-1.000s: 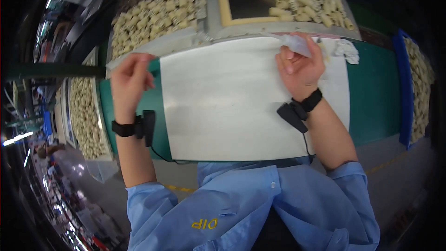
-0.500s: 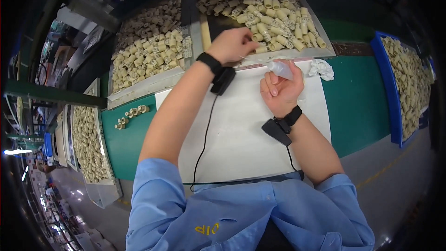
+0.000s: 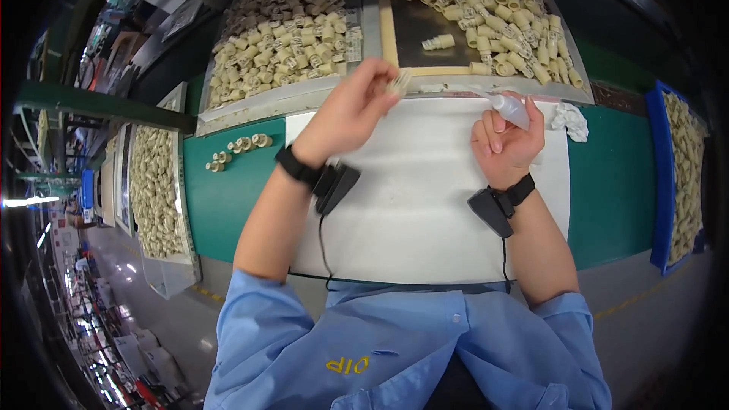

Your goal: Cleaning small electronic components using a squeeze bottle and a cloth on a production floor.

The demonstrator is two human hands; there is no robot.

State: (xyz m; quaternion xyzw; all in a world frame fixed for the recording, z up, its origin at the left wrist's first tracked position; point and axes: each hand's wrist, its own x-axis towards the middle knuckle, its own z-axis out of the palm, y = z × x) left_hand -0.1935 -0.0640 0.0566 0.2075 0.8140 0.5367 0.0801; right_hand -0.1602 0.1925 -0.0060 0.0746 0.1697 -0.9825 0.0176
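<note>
My left hand (image 3: pixel 342 118) pinches a small cream cylindrical plastic part (image 3: pixel 399 82) between thumb and fingers. It is over the front rim of the right bin, above the top edge of a white sheet (image 3: pixel 410 205). A small translucent squeeze bottle (image 3: pixel 512 110) is in my right hand (image 3: pixel 507 144), its thin tip pointing left toward the part. Tip and part are apart. My right fingers are curled around the bottle, over the sheet's upper right. A black strap with a small black device is on each wrist.
Two metal-edged bins (image 3: pixel 262 106) ahead hold many cream parts; one part (image 3: pixel 438 42) lies alone on the right bin's dark floor. Several parts (image 3: pixel 241 146) stand on the green table (image 3: pixel 235 220). Crumpled white tissue (image 3: pixel 569 121) lies right. A blue crate (image 3: pixel 664 182) holds more parts.
My left hand has drawn back from the right bin and now shows a cream part in its fingers. The bottle stays in my right hand. The whole view has shifted.
</note>
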